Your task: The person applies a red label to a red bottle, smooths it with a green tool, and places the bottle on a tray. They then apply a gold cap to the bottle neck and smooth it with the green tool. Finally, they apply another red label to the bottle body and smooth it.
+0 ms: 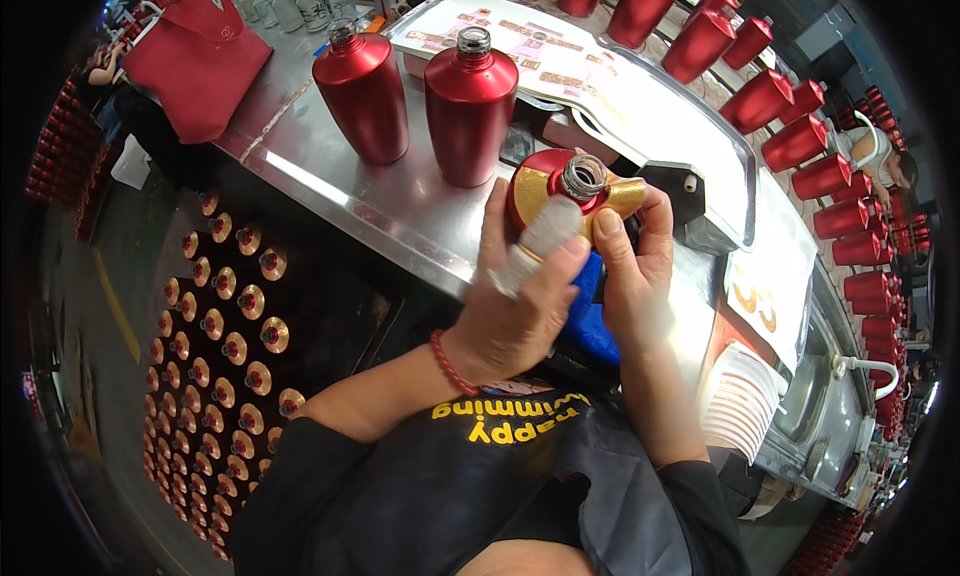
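In front of me is a red bottle (pixel 541 169) with a bare glass neck, tilted so its mouth faces up at me. A gold decal (pixel 531 193) curves around its shoulder, and the decal's right end stands loose. My left hand (pixel 502 328) wears a red braided bracelet and is around the bottle's left side. A grey cloth cover (pixel 551 227) on its thumb presses on the gold decal. With thumb and forefinger, my right hand (pixel 637 276) pinches the decal's loose end beside the neck. The bottle's lower body is hidden behind my hands.
Two red bottles (pixel 471 118) stand on the steel table (pixel 300 148), beside a lit white tray (pixel 660 118) of decal sheets. Gold-shouldered bottles (pixel 232 347) fill the lower left. Red bottles (pixel 757 99) line a conveyor. A red bag (pixel 199 65) lies at upper left.
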Demonstrator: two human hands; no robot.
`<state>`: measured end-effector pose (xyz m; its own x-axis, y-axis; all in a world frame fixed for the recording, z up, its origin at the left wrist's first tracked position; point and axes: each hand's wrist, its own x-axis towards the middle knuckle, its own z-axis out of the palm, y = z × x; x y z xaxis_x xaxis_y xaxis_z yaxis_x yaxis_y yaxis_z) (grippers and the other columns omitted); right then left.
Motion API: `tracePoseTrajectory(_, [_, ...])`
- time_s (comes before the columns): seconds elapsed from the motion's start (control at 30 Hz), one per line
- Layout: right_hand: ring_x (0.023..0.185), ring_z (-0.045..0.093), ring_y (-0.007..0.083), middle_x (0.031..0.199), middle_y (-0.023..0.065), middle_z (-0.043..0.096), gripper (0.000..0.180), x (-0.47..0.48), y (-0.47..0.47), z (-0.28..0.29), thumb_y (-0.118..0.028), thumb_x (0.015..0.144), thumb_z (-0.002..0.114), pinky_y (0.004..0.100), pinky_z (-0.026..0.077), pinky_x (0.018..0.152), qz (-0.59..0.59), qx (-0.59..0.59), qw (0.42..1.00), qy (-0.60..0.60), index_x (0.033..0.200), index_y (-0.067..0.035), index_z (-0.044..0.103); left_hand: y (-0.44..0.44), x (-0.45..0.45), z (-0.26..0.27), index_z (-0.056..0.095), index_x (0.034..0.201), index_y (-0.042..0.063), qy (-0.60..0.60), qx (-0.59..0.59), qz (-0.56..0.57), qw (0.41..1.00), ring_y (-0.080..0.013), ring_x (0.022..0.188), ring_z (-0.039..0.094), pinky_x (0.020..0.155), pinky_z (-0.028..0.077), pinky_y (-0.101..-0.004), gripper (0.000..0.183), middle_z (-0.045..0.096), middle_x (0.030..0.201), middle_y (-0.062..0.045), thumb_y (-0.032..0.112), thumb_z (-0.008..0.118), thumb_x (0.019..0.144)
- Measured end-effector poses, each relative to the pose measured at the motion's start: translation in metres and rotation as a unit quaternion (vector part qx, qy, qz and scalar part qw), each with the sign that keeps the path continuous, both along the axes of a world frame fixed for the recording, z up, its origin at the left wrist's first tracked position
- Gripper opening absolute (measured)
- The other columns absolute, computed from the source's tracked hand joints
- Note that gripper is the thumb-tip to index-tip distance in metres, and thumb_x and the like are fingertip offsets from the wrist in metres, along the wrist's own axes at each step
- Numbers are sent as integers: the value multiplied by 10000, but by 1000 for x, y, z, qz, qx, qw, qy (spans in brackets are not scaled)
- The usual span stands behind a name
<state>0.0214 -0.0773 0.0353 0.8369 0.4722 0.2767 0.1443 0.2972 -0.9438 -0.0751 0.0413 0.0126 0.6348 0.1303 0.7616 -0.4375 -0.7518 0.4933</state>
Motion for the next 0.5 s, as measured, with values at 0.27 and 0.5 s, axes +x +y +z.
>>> tracePoseTrajectory(0.27, [1044, 515, 154, 1111, 65, 542, 323, 8, -7, 8, -162, 974, 651, 274, 401, 967, -11, -90, 989, -118, 1261, -18, 611, 5, -3, -11, 464, 1341, 147, -31, -49, -49, 997, -584, 1418, 277, 1130, 311, -628, 432, 365, 1464, -363, 143, 665, 958])
tracePoseTrajectory(0.5, [1210, 512, 143, 1309, 88, 561, 413, 17, -10, 13, -196, 993, 638, 286, 394, 1033, 91, -67, 994, -1, 1339, 3, 534, 4, -2, -19, 460, 1334, 130, -53, -50, -65, 995, -582, 1432, 248, 1149, 267, -630, 408, 415, 1455, -329, 210, 648, 981])
